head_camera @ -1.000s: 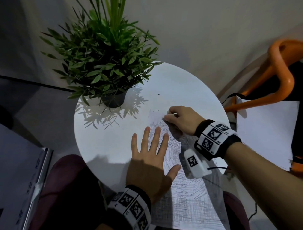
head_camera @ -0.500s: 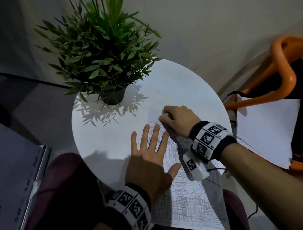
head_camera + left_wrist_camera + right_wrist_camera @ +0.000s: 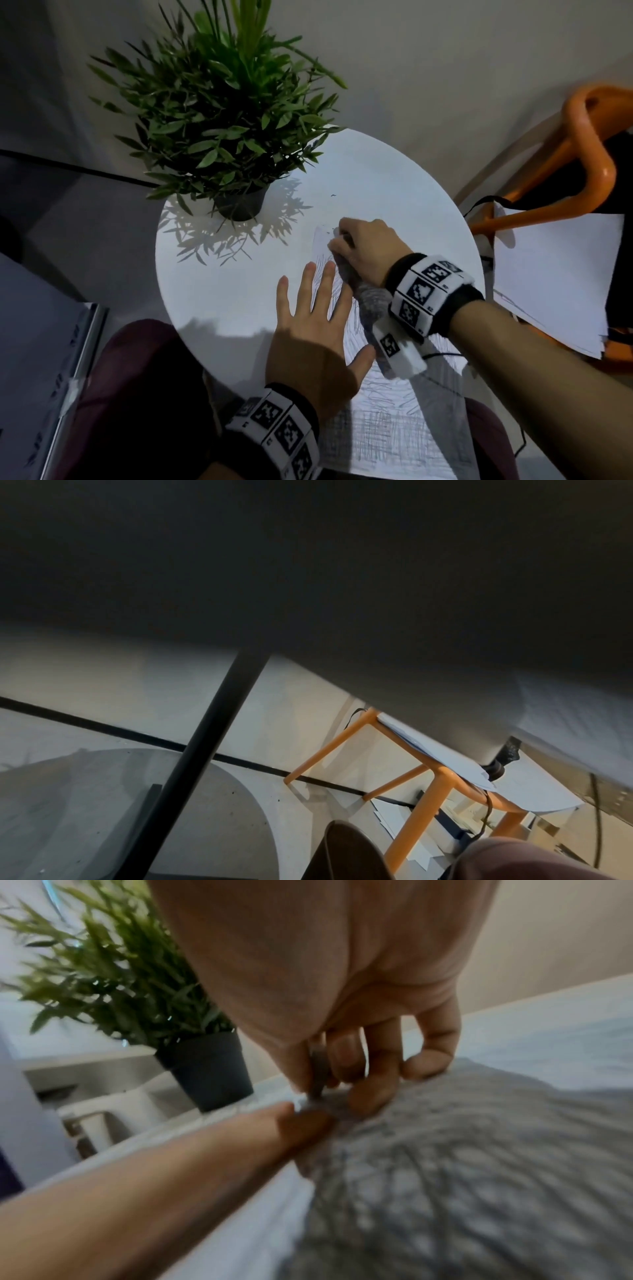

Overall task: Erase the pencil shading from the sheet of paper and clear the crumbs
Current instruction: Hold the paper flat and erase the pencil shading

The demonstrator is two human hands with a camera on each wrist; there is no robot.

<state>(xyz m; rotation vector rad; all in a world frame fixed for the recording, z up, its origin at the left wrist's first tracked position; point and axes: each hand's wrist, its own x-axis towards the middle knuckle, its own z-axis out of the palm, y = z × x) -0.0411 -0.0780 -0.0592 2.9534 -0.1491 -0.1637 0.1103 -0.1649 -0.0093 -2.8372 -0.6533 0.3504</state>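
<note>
A sheet of paper point(image 3: 394, 411) covered in grey pencil shading lies on the round white table point(image 3: 239, 294), its near end hanging over the table's edge. My left hand point(image 3: 315, 329) lies flat on the sheet's left side with fingers spread. My right hand point(image 3: 363, 246) pinches a small grey eraser point(image 3: 318, 1066) at the sheet's far corner, tip down on the paper point(image 3: 479, 1164). A few dark crumbs point(image 3: 328, 230) lie just beyond that hand. The left wrist view shows only the table's underside.
A potted green plant point(image 3: 226, 113) stands at the table's far left. An orange chair point(image 3: 589, 147) holding white sheets point(image 3: 555, 274) is to the right. A single dark speck point(image 3: 333, 195) lies on the table past the paper. A book edge point(image 3: 51, 377) shows lower left.
My right hand with the eraser has shifted slightly left and toward me along the sheet's far corner. The left hand has stayed flat on the paper.
</note>
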